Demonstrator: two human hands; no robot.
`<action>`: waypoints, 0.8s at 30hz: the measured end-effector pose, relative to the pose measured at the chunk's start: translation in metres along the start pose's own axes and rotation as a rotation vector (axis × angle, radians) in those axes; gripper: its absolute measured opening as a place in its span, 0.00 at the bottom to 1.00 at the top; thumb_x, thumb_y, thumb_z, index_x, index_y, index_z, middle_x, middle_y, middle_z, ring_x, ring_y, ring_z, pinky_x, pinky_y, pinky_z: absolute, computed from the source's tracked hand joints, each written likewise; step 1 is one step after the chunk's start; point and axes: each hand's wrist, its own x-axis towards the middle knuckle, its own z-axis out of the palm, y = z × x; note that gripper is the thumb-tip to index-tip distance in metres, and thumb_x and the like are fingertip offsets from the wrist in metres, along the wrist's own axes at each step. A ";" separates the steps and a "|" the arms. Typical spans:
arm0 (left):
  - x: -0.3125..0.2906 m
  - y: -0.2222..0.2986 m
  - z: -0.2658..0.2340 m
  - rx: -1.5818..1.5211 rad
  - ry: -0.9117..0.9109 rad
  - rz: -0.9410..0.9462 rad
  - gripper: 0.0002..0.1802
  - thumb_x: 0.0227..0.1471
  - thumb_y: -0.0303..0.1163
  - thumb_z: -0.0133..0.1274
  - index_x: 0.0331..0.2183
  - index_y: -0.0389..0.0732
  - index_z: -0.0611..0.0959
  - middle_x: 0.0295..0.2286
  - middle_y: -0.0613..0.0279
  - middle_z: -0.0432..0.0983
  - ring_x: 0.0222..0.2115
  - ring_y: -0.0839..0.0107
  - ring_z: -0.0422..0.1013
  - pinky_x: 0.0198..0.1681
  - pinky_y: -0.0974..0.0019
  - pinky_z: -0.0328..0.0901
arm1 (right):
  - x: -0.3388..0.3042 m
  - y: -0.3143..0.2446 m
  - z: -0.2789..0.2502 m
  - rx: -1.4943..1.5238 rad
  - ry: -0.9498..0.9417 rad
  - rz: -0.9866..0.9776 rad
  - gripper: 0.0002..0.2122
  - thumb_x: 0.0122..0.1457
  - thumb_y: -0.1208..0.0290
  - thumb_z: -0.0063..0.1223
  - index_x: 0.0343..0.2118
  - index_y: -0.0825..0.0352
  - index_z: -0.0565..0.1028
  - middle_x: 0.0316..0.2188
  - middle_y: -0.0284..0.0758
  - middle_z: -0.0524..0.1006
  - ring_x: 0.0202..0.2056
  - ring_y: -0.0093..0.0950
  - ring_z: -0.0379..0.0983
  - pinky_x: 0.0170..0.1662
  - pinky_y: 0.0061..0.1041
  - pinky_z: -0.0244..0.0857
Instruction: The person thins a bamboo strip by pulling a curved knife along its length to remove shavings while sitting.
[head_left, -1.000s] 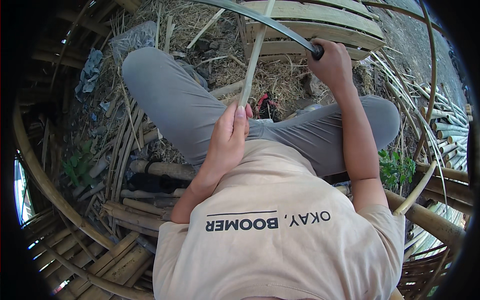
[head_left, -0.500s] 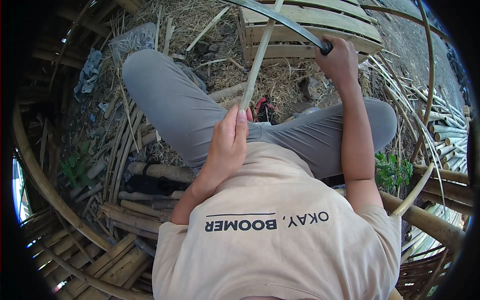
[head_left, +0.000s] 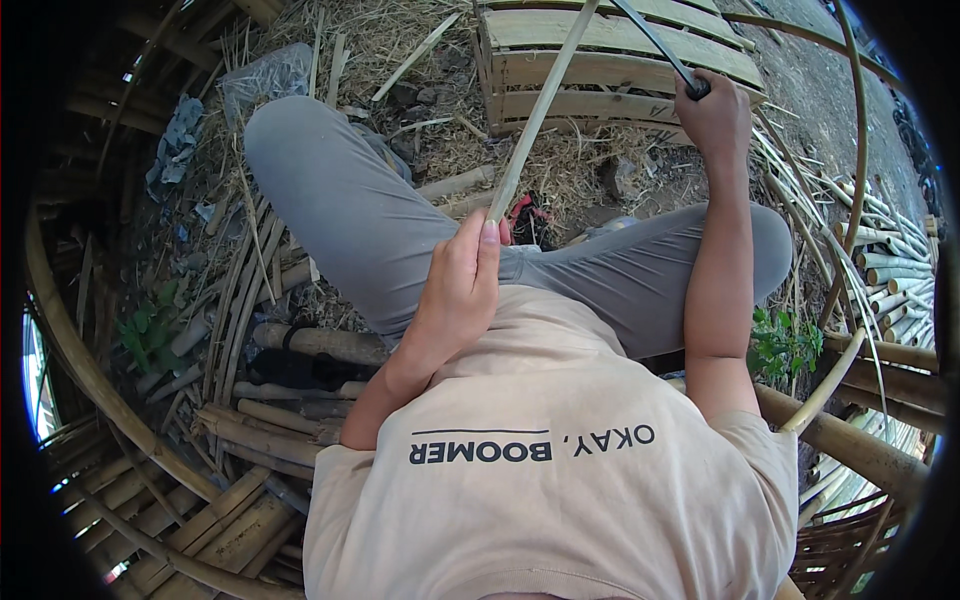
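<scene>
My left hand (head_left: 458,290) grips the near end of a long pale bamboo strip (head_left: 540,115) that runs up and away over my lap. Raised at the upper right, my right hand (head_left: 712,115) is closed on the dark handle of a long knife (head_left: 660,45); its blade slants up and to the left toward the strip's far part. I sit with grey-trousered legs (head_left: 340,210) spread on straw-covered ground. Where blade and strip meet lies beyond the top edge of the view.
A wooden slatted pallet (head_left: 610,70) lies ahead. Cut bamboo poles (head_left: 300,345) and strips pile at the left and below. Bent bamboo hoops (head_left: 80,360) curve round both sides. More poles (head_left: 890,260) stack at right, beside a small green plant (head_left: 780,345).
My right hand has lifted the knife higher and further right. The bamboo strip has tilted more upright in my left hand, which stayed near my lap.
</scene>
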 end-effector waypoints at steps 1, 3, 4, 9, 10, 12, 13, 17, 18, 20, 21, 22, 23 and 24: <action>0.000 0.000 0.000 -0.002 0.003 0.000 0.17 0.69 0.36 0.34 0.34 0.36 0.73 0.16 0.71 0.58 0.17 0.82 0.54 0.21 0.70 0.53 | 0.001 0.001 -0.004 -0.030 -0.018 0.022 0.14 0.48 0.60 0.56 0.36 0.59 0.83 0.32 0.43 0.81 0.39 0.44 0.78 0.45 0.41 0.71; -0.001 0.002 -0.001 -0.022 -0.016 0.003 0.17 0.68 0.36 0.34 0.34 0.36 0.73 0.15 0.71 0.59 0.17 0.81 0.54 0.21 0.70 0.52 | 0.002 0.004 -0.006 -0.060 -0.035 0.042 0.14 0.48 0.60 0.56 0.36 0.59 0.84 0.32 0.43 0.81 0.39 0.44 0.78 0.45 0.41 0.71; -0.001 0.002 -0.002 -0.023 -0.015 0.004 0.17 0.68 0.36 0.34 0.34 0.36 0.73 0.15 0.71 0.59 0.17 0.81 0.54 0.21 0.70 0.52 | 0.002 0.007 -0.004 -0.075 -0.005 0.038 0.14 0.48 0.59 0.56 0.36 0.59 0.84 0.32 0.42 0.81 0.38 0.44 0.78 0.44 0.41 0.71; 0.003 0.002 -0.003 0.016 0.039 0.015 0.17 0.68 0.36 0.36 0.33 0.36 0.73 0.15 0.67 0.59 0.16 0.80 0.55 0.20 0.67 0.52 | -0.001 -0.005 -0.010 -0.057 -0.015 0.003 0.14 0.49 0.60 0.57 0.36 0.59 0.84 0.30 0.42 0.82 0.36 0.44 0.78 0.42 0.41 0.71; 0.003 0.003 -0.002 0.016 0.042 0.018 0.17 0.68 0.36 0.36 0.33 0.36 0.73 0.15 0.67 0.59 0.16 0.80 0.55 0.20 0.67 0.52 | -0.005 -0.008 -0.007 -0.006 -0.056 -0.039 0.13 0.49 0.61 0.57 0.36 0.59 0.84 0.30 0.42 0.81 0.35 0.44 0.78 0.42 0.41 0.71; 0.007 0.005 -0.002 0.070 0.065 -0.005 0.16 0.68 0.36 0.37 0.34 0.35 0.74 0.15 0.62 0.62 0.15 0.78 0.57 0.20 0.66 0.53 | -0.018 -0.019 -0.006 0.062 -0.086 -0.150 0.11 0.48 0.66 0.57 0.35 0.58 0.83 0.26 0.44 0.80 0.33 0.45 0.78 0.40 0.41 0.71; 0.007 0.003 -0.002 0.073 0.069 -0.001 0.16 0.68 0.36 0.37 0.34 0.35 0.74 0.15 0.62 0.62 0.15 0.78 0.57 0.20 0.66 0.53 | -0.024 -0.027 -0.010 0.065 -0.082 -0.152 0.11 0.48 0.66 0.57 0.35 0.58 0.83 0.26 0.44 0.80 0.33 0.45 0.78 0.40 0.41 0.71; 0.001 -0.001 0.001 0.146 0.120 0.044 0.16 0.67 0.35 0.38 0.35 0.33 0.74 0.16 0.55 0.66 0.14 0.70 0.62 0.20 0.62 0.56 | -0.027 -0.035 -0.015 0.058 -0.215 -0.241 0.09 0.47 0.66 0.57 0.32 0.59 0.83 0.24 0.43 0.79 0.32 0.46 0.76 0.38 0.42 0.70; 0.000 -0.001 0.001 0.167 0.126 0.077 0.16 0.67 0.34 0.38 0.35 0.33 0.75 0.16 0.53 0.67 0.14 0.66 0.64 0.21 0.61 0.57 | -0.022 -0.032 -0.017 0.033 -0.196 -0.218 0.09 0.47 0.66 0.57 0.32 0.59 0.83 0.25 0.43 0.79 0.32 0.46 0.77 0.38 0.42 0.70; -0.002 0.001 -0.002 0.187 0.117 0.079 0.15 0.67 0.33 0.38 0.35 0.32 0.75 0.16 0.51 0.68 0.15 0.62 0.66 0.21 0.60 0.58 | -0.015 -0.026 -0.016 0.023 -0.145 -0.132 0.10 0.48 0.65 0.56 0.32 0.60 0.83 0.28 0.44 0.80 0.33 0.46 0.77 0.39 0.43 0.70; -0.001 0.002 -0.003 0.204 0.115 0.083 0.15 0.67 0.33 0.38 0.35 0.32 0.74 0.17 0.49 0.69 0.16 0.58 0.68 0.22 0.59 0.59 | -0.011 -0.022 -0.016 0.023 -0.144 -0.133 0.10 0.48 0.65 0.56 0.32 0.60 0.83 0.28 0.44 0.80 0.33 0.46 0.77 0.39 0.43 0.70; -0.001 0.001 -0.003 0.203 0.116 0.083 0.15 0.67 0.33 0.38 0.35 0.32 0.74 0.17 0.49 0.69 0.16 0.58 0.68 0.22 0.59 0.59 | -0.005 -0.018 -0.019 0.009 -0.078 -0.080 0.10 0.48 0.64 0.56 0.32 0.60 0.83 0.28 0.43 0.80 0.34 0.46 0.77 0.39 0.43 0.70; -0.002 0.000 -0.002 0.224 0.100 0.081 0.14 0.66 0.32 0.39 0.35 0.32 0.74 0.18 0.48 0.70 0.17 0.55 0.69 0.23 0.58 0.60 | 0.000 -0.012 -0.019 -0.005 -0.012 -0.027 0.11 0.49 0.63 0.56 0.33 0.60 0.83 0.29 0.43 0.81 0.34 0.46 0.77 0.40 0.43 0.70; -0.002 -0.001 -0.001 0.246 0.082 0.079 0.14 0.66 0.32 0.40 0.36 0.32 0.74 0.19 0.46 0.71 0.18 0.52 0.71 0.23 0.57 0.61 | 0.003 -0.007 -0.021 -0.008 0.012 -0.031 0.12 0.49 0.62 0.55 0.35 0.59 0.83 0.29 0.43 0.81 0.34 0.45 0.78 0.40 0.42 0.71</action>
